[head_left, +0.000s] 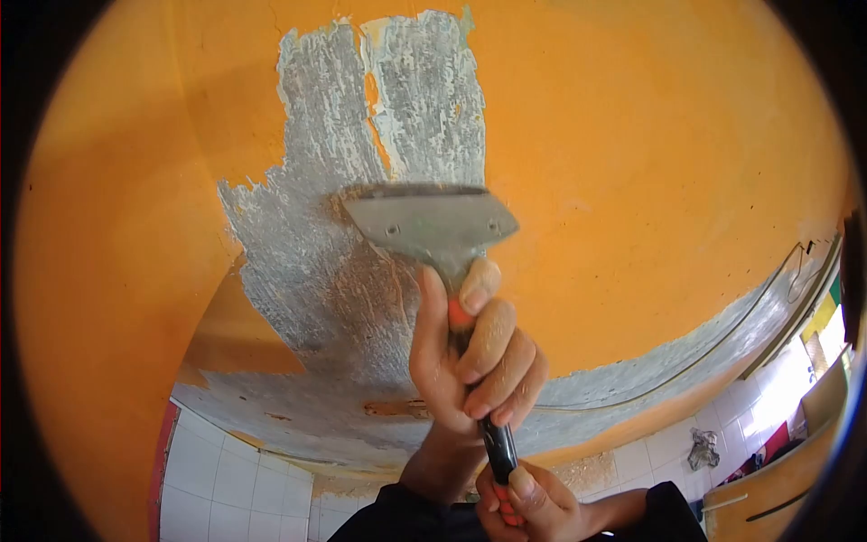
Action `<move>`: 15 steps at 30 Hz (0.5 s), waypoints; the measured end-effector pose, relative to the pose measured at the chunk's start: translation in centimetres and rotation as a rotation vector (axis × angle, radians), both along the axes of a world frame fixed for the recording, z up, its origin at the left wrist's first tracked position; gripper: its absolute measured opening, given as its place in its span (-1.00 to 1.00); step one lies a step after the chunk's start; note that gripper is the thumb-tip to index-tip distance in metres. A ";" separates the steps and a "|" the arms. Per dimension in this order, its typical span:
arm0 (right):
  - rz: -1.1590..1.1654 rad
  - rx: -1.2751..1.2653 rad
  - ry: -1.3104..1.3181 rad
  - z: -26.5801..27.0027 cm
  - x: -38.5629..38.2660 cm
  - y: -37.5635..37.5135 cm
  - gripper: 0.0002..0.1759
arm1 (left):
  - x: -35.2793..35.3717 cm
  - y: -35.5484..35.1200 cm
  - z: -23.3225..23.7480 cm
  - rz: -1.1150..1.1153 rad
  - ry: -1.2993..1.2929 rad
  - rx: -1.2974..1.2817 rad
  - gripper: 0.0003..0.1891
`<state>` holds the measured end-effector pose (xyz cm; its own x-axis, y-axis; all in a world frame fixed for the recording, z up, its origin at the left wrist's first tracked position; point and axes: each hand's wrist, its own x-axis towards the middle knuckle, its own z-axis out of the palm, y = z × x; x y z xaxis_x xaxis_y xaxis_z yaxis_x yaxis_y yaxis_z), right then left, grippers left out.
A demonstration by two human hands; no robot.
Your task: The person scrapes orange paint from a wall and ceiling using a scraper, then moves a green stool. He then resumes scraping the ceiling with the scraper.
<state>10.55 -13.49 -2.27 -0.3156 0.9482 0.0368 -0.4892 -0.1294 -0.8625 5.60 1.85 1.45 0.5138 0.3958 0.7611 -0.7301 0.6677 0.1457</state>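
A long-handled scraper with a wide grey metal blade is raised against an orange painted surface. Its blade edge lies over the lower part of a bare grey patch where the paint is gone; slight blur softens the edge. My left hand is closed around the upper handle just below the blade, thumb on the left and fingers wrapped from the right. Lower down, my right hand grips the red-and-black handle end. A narrow strip of orange and pale paint runs down the middle of the patch.
A grey bare band with a cable curves along the lower right. White wall tiles show at lower left and more at lower right. A wooden panel stands at bottom right, near a bright window.
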 end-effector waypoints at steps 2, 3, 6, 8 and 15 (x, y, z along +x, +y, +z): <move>0.003 -0.022 0.005 0.1 -0.1 -0.5 -0.45 | -0.1 -0.2 -0.1 0.003 -0.001 0.013 -0.53; 0.005 -0.025 0.005 0.2 0.1 -0.4 -0.45 | 0.0 -0.4 -0.7 -0.002 -0.004 -0.001 -0.54; 0.035 0.025 -0.024 0.5 0.2 -0.1 -0.45 | 0.0 -0.2 0.3 0.001 0.003 -0.002 -0.54; 0.016 0.040 -0.025 1.1 0.0 -0.1 -0.45 | -0.1 -0.4 0.6 0.004 0.018 -0.001 -0.54; -0.043 0.040 -0.023 2.3 -0.5 0.0 -0.45 | 0.0 0.0 1.3 -0.014 0.010 0.017 -0.56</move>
<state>10.09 -13.51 0.00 -0.2757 0.9589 0.0676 -0.4732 -0.0742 -0.8778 5.58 1.82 2.80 0.5270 0.3755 0.7624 -0.7193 0.6749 0.1647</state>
